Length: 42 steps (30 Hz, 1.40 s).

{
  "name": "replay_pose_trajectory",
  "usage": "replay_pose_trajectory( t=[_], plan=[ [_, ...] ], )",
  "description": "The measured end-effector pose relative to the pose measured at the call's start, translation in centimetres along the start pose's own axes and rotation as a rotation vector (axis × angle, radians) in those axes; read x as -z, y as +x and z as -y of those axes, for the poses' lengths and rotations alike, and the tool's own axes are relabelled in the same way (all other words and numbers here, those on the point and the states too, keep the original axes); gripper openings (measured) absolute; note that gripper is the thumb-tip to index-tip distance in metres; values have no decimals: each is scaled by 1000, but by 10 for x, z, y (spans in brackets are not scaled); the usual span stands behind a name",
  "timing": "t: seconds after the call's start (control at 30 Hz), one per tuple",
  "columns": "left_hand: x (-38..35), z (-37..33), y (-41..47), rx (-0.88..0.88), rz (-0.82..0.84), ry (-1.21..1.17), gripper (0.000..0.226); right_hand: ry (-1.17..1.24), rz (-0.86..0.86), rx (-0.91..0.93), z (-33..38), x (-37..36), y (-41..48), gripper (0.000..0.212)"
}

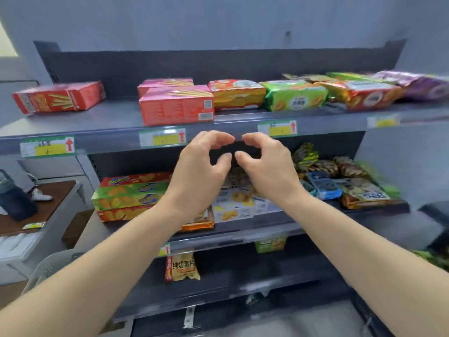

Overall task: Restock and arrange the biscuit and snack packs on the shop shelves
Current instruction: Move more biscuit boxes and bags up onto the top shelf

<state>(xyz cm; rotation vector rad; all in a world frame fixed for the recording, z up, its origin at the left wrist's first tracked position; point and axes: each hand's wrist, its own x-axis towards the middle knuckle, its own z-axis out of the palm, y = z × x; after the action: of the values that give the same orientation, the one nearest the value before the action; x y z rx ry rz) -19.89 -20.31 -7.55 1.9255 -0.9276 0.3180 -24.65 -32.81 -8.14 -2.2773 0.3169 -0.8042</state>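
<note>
The shelves [218, 66] fill the view, dark and tiered. On the top shelf [116, 117] the stock lies flat in a loose row. A red box [58, 97] sits alone at the far left, well apart from the rest. A pink box [177, 105] sits at the front edge with a second one just behind it. To their right come an orange pack [239, 94] touching the pink box, a green pack [295, 96], and more packs blurred at the right end. The middle shelf [267, 224] holds a stack of green and red boxes on the left, pale boxes [233, 205] in the centre and dark wrapped packs on the right.

The person's two hands are raised side by side in front of the lip of the top shelf, and neither holds anything. The left hand [201, 171] and the right hand [269, 166] each curve into a loose C, and the fingertips of one nearly meet those of the other.

The pink box lies up and to the left of the hands, its long axis running along the shelf edge, and the left hand is nearer to it. The orange pack lies almost straight above the gap between the hands (slightly closer to the right one). The pale boxes sit directly behind and below both wrists. Which of these the hands are set for cannot be told, though the two-handed shape would suit a wide box taken by its ends. A tag [162, 137] on the lip sits just left of the left fingertips.
</note>
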Motion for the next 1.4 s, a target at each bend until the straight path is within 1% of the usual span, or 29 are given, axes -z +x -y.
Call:
replay_pose_trajectory(
  t=[0.13, 0.3, 0.37, 0.47, 0.63, 0.73, 0.87, 1.1, 1.2, 1.4],
  plan=[
    [-38, -52, 28, -81, 32, -71, 25, -63, -162, 2, -22, 73, 11, 41],
    [-79, -104, 74, -154, 70, -164, 18, -115, -306, -21, -47, 143, 31, 38],
    [-92, -117, 95, -136, 85, -206, 16, -144, -363, -33, -58, 166, 44, 38],
    [-112, -127, 130, -82, 102, -270, 19, -181, -426, -64, -76, 193, 70, 37],
    [-152, -140, 191, -109, 144, -299, 23, -227, -500, -112, -106, 229, 120, 36],
    [-177, -145, 228, -114, 163, -324, 23, -228, -530, -150, -125, 249, 150, 37],
    [-210, -148, 270, -110, 221, -296, 24, -240, -530, -189, -153, 270, 182, 37],
    [-271, -157, 321, -57, 301, -270, 22, -234, -582, -266, -206, 319, 217, 31],
    [-304, -173, 336, -68, 324, -260, 23, -242, -569, -275, -234, 340, 229, 31],
    [-383, -221, 367, -68, 424, -229, 25, -226, -534, -325, -293, 393, 244, 31]
  ],
)
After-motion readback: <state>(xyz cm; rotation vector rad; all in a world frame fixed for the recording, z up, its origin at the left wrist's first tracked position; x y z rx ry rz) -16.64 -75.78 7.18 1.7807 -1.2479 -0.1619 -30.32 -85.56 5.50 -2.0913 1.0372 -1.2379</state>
